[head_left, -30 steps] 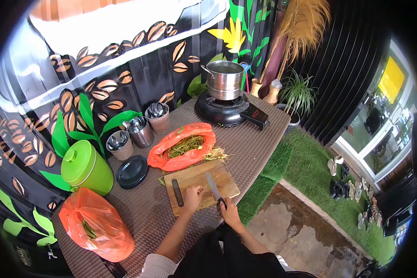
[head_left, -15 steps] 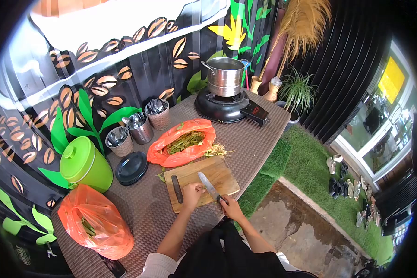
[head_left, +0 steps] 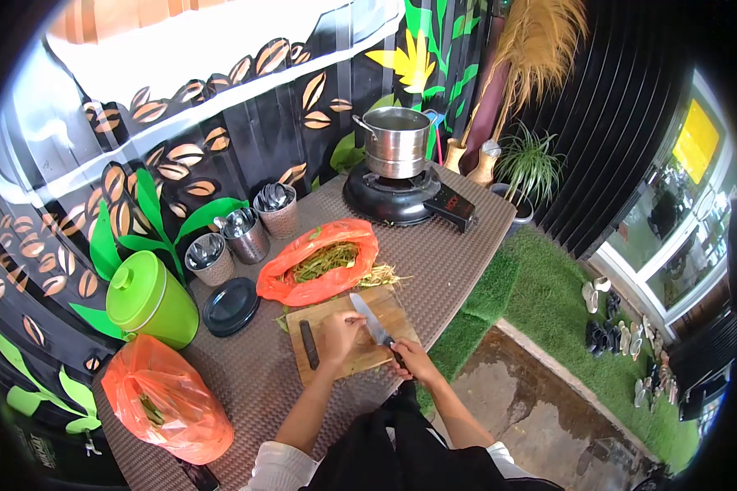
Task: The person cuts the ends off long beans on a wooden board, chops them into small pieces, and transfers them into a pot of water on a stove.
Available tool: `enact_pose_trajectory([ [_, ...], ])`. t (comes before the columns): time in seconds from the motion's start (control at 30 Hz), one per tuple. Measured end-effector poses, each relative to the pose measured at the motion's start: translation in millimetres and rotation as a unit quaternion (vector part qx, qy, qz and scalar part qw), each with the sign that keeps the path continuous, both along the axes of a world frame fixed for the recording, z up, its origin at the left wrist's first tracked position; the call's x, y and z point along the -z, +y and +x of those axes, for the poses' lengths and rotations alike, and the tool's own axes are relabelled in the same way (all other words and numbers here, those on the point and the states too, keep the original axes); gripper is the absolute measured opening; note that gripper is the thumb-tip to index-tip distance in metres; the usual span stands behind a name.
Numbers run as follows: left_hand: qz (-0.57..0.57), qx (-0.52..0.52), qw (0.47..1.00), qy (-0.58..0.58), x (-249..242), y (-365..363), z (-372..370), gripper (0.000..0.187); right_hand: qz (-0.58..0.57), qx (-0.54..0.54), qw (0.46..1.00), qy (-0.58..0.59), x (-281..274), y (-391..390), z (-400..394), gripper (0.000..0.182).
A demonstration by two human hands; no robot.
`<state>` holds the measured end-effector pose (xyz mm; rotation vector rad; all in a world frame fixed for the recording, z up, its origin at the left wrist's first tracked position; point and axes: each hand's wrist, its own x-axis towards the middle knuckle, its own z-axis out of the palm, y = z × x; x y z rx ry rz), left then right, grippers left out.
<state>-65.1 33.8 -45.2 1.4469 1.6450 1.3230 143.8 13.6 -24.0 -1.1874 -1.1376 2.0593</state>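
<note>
My right hand [head_left: 413, 360] is wrapped round the dark handle of a kitchen knife [head_left: 369, 318], its blade pointing away from me over a wooden cutting board [head_left: 326, 315]. Close by the blade's left side, my left hand [head_left: 340, 334] has its thumb and fingers pinched together; whatever may be between them is too small to make out. A narrow dark bar [head_left: 309, 344] lies along the board's left part. Beyond the board, an open orange plastic bag [head_left: 282, 286] holds green leafy stalks [head_left: 327, 263], and pale stalk ends [head_left: 379, 276] stick out at its right.
A steel pot [head_left: 395, 151] stands on a black gas stove [head_left: 385, 196] at the table's far end. Black plates [head_left: 231, 305], cutlery cups [head_left: 246, 236], a green lidded bucket [head_left: 151, 299] and a second orange bag [head_left: 168, 401] line the left. The table's right edge borders grass.
My left hand has moved away from me, nearer the blade. The knife and my right hand have shifted slightly farther up the board. The view has tilted a little.
</note>
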Motion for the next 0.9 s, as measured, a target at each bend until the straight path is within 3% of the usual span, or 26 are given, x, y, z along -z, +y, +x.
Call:
enact_pose_trajectory([
  [0.1, 0.051, 0.025, 0.998, -0.032, -25.3, 54.3, 3.2, 0.013, 0.033, 0.003, 0.999, 0.012, -34.7, 43.0, 8.2, 0.015],
  [0.3, 0.171, 0.077, 0.982, -0.011, -147.4, 171.7, 16.8, 0.009, 0.091, 0.001, 0.995, 0.033, -123.9, 162.8, 24.2, 0.014],
  [0.4, 0.226, 0.038, 0.971, 0.067, -198.5, 245.2, 24.1, 0.007, 0.153, -0.010, 0.988, 0.016, -171.0, 235.9, 32.1, 0.016],
  [0.57, 0.271, 0.007, 0.961, 0.061, -260.5, 373.9, 37.3, 0.014, 0.243, 0.010, 0.969, 0.028, -224.5, 375.0, 32.4, 0.018],
  [0.63, 0.271, 0.021, 0.962, 0.005, -270.8, 418.9, 36.5, 0.015, 0.273, 0.012, 0.962, 0.023, -235.3, 426.6, 27.6, 0.018],
  [0.8, 0.229, -0.032, 0.973, 0.019, -265.9, 499.8, 20.7, 0.016, 0.323, 0.021, 0.946, -0.023, -230.0, 530.7, 11.9, 0.020],
  [0.87, 0.219, -0.092, 0.965, 0.108, -259.0, 520.7, 13.7, 0.018, 0.334, 0.018, 0.942, -0.031, -223.4, 553.8, 8.3, 0.020],
  [0.9, 0.277, -0.103, 0.935, 0.198, -257.8, 524.0, 12.5, 0.028, 0.345, 0.020, 0.937, -0.042, -222.3, 561.2, 6.8, 0.021],
])
